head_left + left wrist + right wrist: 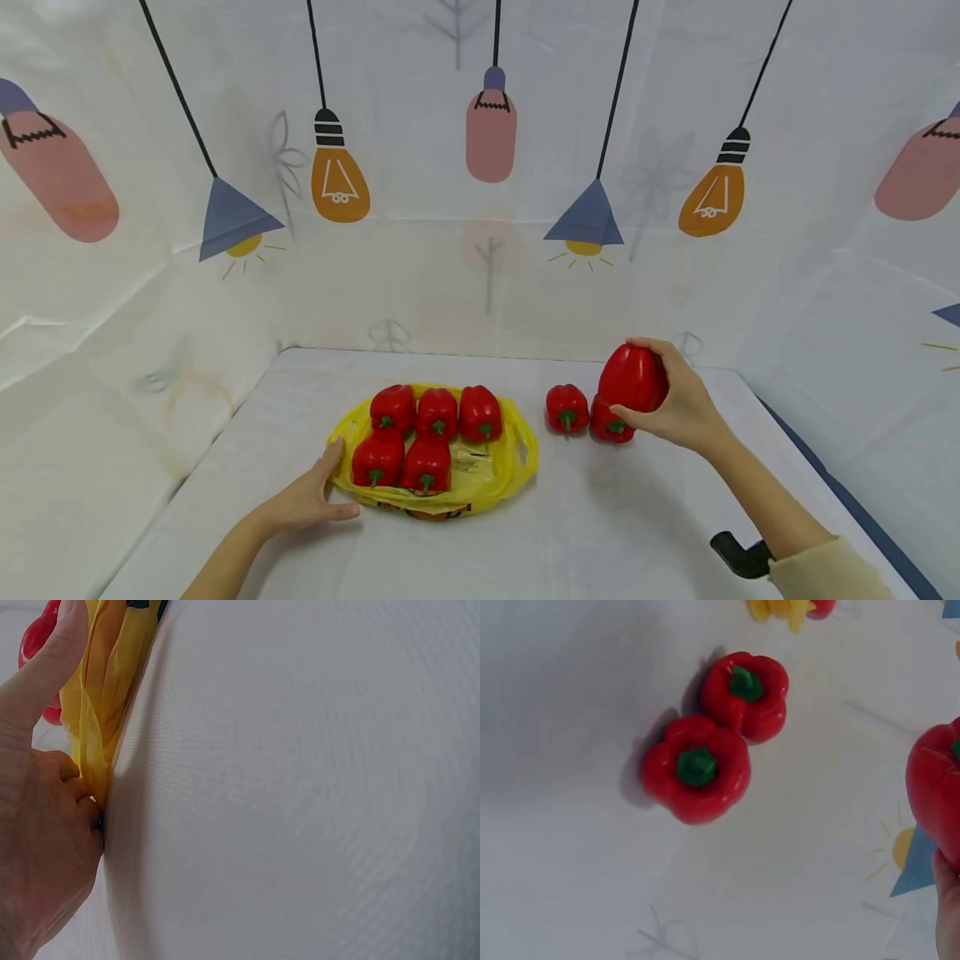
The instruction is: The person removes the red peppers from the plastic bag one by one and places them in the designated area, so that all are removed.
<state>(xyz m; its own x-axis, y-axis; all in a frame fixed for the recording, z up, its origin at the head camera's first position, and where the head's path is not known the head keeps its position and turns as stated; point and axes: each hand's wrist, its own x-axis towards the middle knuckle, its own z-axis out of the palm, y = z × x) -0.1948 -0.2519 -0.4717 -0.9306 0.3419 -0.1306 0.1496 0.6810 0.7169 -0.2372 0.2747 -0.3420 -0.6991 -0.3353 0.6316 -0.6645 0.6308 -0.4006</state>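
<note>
A yellow plastic bag lies spread on the table with several red bell peppers on it, stems facing me. My left hand rests against the bag's left edge, thumb apart from the fingers; in the left wrist view its fingers touch the yellow plastic, their tips hidden. At the right, my right hand grips a large red bell pepper between thumb and fingers, raised above the table. Just left of and below it, two red bell peppers stand side by side, and in the right wrist view both show green stems.
A white cloth covers the table. Behind it hangs a pale sheet printed with lamps and bulbs. A black curved object shows beside the right sleeve.
</note>
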